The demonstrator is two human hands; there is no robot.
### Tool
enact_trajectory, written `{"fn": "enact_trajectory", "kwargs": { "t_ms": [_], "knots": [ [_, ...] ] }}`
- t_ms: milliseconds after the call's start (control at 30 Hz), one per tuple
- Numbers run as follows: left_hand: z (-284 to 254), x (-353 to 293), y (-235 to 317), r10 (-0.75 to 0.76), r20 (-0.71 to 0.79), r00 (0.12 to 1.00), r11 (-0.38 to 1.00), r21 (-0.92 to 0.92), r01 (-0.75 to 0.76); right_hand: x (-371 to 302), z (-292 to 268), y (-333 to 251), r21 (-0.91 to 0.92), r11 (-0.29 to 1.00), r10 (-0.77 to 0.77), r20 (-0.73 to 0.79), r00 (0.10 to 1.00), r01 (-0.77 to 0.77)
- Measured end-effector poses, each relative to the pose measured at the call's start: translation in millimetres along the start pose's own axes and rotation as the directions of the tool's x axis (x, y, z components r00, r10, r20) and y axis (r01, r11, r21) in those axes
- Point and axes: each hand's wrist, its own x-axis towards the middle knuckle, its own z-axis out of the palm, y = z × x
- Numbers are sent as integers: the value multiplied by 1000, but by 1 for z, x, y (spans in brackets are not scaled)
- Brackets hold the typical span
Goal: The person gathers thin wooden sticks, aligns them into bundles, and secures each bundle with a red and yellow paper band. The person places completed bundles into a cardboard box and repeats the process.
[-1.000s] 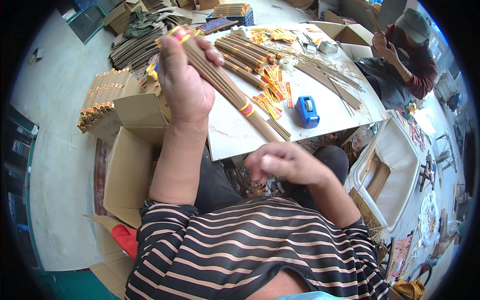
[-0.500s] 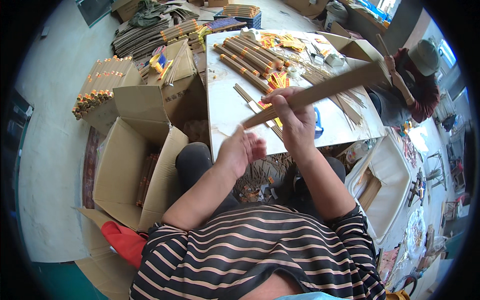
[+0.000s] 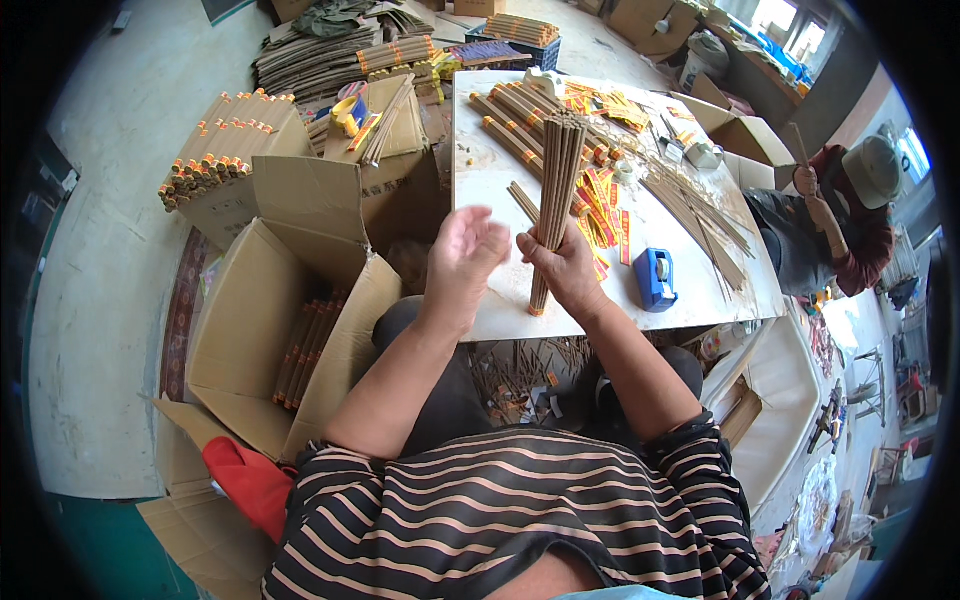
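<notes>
My right hand (image 3: 568,270) is wrapped round a bundle of incense sticks (image 3: 562,170), held upright over the near edge of the white table (image 3: 490,325). The bundle's lower end has an orange band, and its top shows many brown stick ends. My left hand (image 3: 466,258) is just left of the bundle, apart from it, fingers partly spread and slightly blurred, holding nothing. Right of the bundle are red and yellow paper labels (image 3: 600,215) and a blue tape dispenser (image 3: 656,280). Wrapped incense bundles (image 3: 515,140) lie farther back on the table.
An open cardboard box (image 3: 235,330) with several wrapped bundles stands at my left; more bundles (image 3: 225,140) are stacked beyond it. Loose sticks (image 3: 700,215) lie on the table's right side. A co-worker in a cap (image 3: 872,170) sits at the right, holding a stick-like thing.
The bundle has swung from a slanted, near-level pose to upright in my right hand. My left hand has come away from its end. The view has shifted slightly.
</notes>
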Motion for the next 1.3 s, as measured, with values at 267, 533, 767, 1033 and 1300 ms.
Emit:
{"fn": "enact_trajectory", "kwargs": {
  "t_ms": [267,533,767,1033,1300],
  "knots": [
    [39,31,65,29,389,921,963,-257,78,-38,11,-42,68,958,239,348,906,-279],
    [59,36,62,53,-96,994,972,-222,-73,-60,15,-43,-474,867,140,-63,988,-154],
    [67,32,69,-7,22,1000,970,-244,12,-71,10,-53,-406,894,186,-53,981,-192],
    [77,19,77,-47,313,949,934,-322,152,-62,-10,-75,249,931,126,466,876,-266],
    [81,17,82,22,259,966,949,-310,61,-66,-2,-81,-15,978,206,195,959,-207]
  ]
}}
